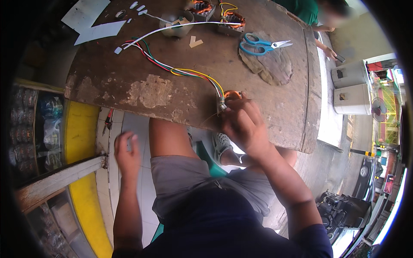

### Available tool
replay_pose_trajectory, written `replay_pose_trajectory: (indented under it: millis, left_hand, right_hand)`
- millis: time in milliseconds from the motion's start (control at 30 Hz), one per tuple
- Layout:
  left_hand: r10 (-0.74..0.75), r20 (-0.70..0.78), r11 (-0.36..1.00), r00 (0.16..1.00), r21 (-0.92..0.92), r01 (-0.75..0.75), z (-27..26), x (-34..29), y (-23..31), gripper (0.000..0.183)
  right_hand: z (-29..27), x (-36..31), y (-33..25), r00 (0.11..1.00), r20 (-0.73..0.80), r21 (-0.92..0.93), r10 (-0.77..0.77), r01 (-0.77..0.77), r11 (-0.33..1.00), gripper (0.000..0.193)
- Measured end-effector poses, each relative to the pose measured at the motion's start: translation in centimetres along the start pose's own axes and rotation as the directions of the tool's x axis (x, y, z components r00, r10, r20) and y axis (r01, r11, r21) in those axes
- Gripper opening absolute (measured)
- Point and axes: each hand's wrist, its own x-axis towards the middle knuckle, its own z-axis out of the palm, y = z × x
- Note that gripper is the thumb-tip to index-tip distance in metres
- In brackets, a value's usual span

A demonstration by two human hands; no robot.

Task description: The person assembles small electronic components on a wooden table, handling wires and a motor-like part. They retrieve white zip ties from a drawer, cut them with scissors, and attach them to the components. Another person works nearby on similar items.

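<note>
A small motor stator [232, 94] with orange-copper windings sits at the near edge of the worn wooden table [189, 96]. My right hand [246, 122] is closed over its near right side, covering much of it. What the thumb and fingertips pinch there is partly hidden. A bundle of red, white, green and yellow lead wires [189, 72] runs from the stator to the far left across the tabletop. A thin loose strand [209, 117] sticks out beside the stator. Off the table at the left, my left hand [126, 151] hangs with loosely bent fingers, apart, nothing visible in it.
Blue-handled scissors [260, 44] lie on a cloth-like pad [271, 64]. Two more stators [232, 21] stand at the far side, near a round container [178, 28] and paper pieces [196, 41]. Another person's hand [330, 53] shows at the far right. A yellow-edged shelf [81, 129] stands left.
</note>
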Motion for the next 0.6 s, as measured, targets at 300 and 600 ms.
replay_pose_trajectory:
  millis: [300,600]
  left_hand:
    - [0.653,0.054,0.711,0.755,-0.387,-0.587,2.7,4.0,22.5,0.014]
    - [0.441,0.147,0.160,0.886,-0.984,0.083,7.9,-0.8,21.7,0.019]
  right_hand:
    - [-0.4,0.0,-0.5,1.000,-0.010,0.064,-0.014,0.014,0.998,0.027]
    - [-0.5,-0.1,0.0,0.999,0.031,0.078,-0.017,0.014,0.997,0.027]
